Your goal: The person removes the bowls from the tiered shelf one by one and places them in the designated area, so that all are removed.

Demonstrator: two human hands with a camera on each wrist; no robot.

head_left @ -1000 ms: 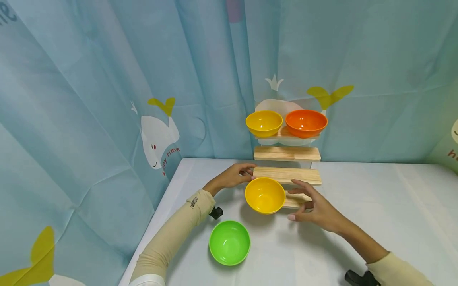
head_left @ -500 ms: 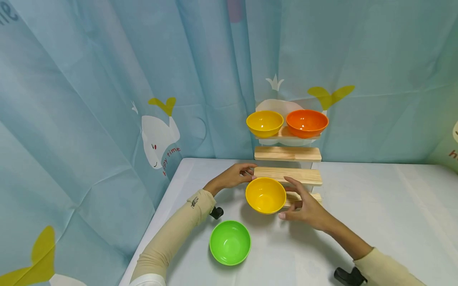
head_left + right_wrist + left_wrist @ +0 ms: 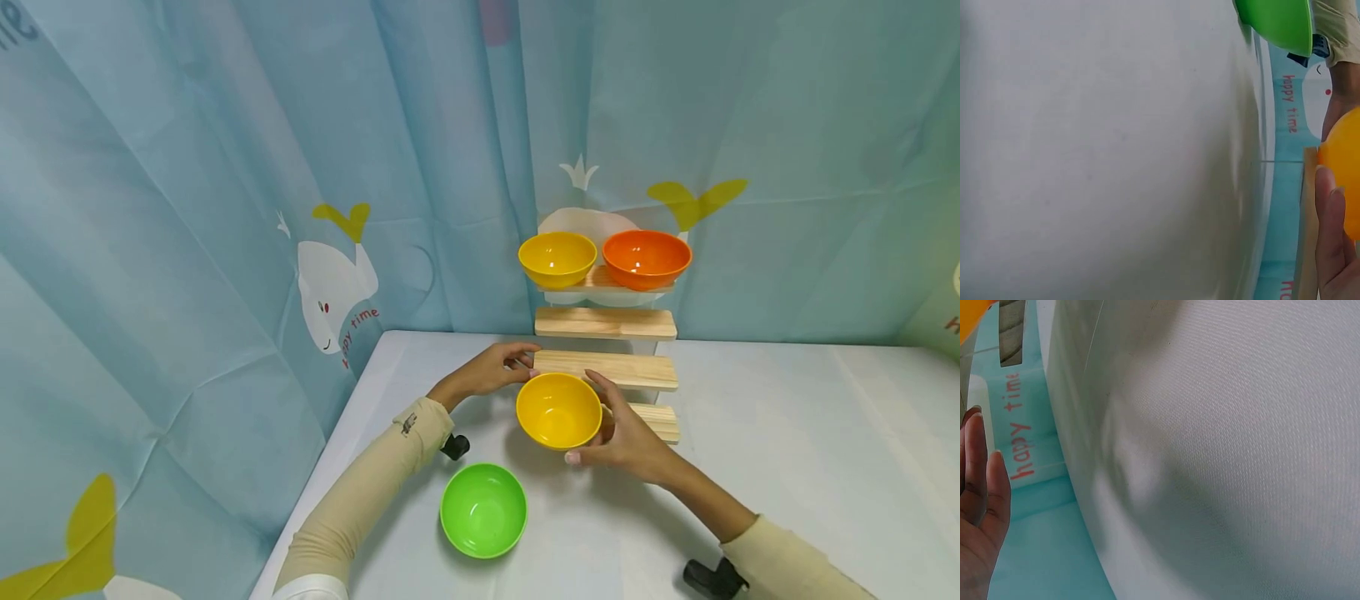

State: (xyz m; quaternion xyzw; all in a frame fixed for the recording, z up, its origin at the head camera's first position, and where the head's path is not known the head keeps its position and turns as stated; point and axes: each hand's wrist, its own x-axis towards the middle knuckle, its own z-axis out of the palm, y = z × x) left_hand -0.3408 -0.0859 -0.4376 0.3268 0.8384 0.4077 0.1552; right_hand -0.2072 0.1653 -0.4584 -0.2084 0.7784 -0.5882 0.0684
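Observation:
A yellow bowl (image 3: 558,412) stands at the left of the lowest step of a wooden tiered display stand (image 3: 606,369), overlapping that step in the head view. My left hand (image 3: 491,369) grips the left end of the step just above, its thumb close to the bowl's rim. From the right, my right hand (image 3: 628,440) curls round the bowl, index finger at the rim and thumb at the front. The right wrist view shows its fingers (image 3: 1330,232) against the bowl's side. On the table in front sits a green bowl (image 3: 483,511).
The stand's top step bears another yellow bowl (image 3: 557,259) and an orange bowl (image 3: 647,259). A light blue curtain (image 3: 450,167) with whale prints hangs behind and to the left of the white table (image 3: 787,433).
My right hand has moved left, from beside the yellow bowl to round its right side. The left hand and all the bowls have stayed in place.

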